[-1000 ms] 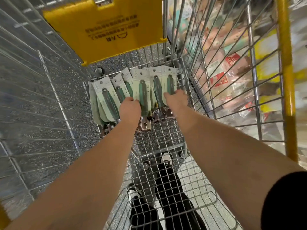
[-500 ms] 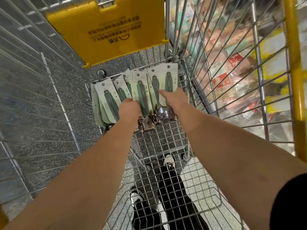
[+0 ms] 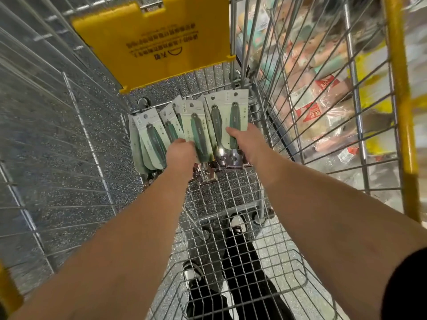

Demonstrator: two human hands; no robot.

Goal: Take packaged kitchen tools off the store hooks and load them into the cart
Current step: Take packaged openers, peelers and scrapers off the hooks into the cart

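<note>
Both bare arms reach down into the silver wire-mesh shopping cart (image 3: 233,195), and the hands meet a fanned row of pale green card packages holding dark green-handled metal kitchen tools (image 3: 198,132) that lie on the cart's mesh floor at its far end. The left hand (image 3: 181,153) has its fingers curled over the lower edges of the cards in the middle of the fan, holding them; more cards spread out just to its left, and the shiny metal tool heads poke out just below and to its right. The right hand (image 3: 245,140) lies on the rightmost cards, its thumb laid across a dark green handle — whether the other fingers curl under the card cannot be told, since the hand hides them. Beyond both hands, past the top edges of the cards, a yellow plastic flap with dark printed text (image 3: 157,42) hangs on the cart's front wall. To the right of the right hand, through the cart's side grid, blurred packaged goods in pink, red and white (image 3: 318,105) lie in a heap. Near the wrists and below the mesh, black trousers and white-toed shoes (image 3: 236,224) show on the speckled floor.
</note>
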